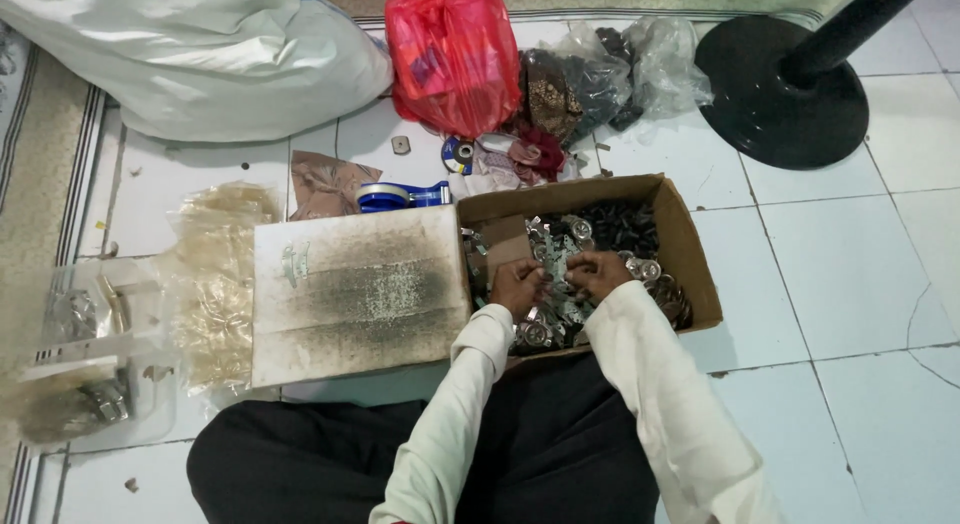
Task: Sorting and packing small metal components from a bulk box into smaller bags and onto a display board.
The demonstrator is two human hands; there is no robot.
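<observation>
Both hands are inside the cardboard box (690, 246), over a heap of small shiny metal parts (560, 246). The left hand (518, 283) is curled, its fingers closed around one of these parts, and the right hand (598, 272) is bent the same way, the fingertips pinching a piece just beside the left hand (what exactly each one grips is too small to tell). A stained board (358, 292) covers the left half of the box. A blue tape dispenser (402, 195) lies behind it on the tiled floor (850, 284)
</observation>
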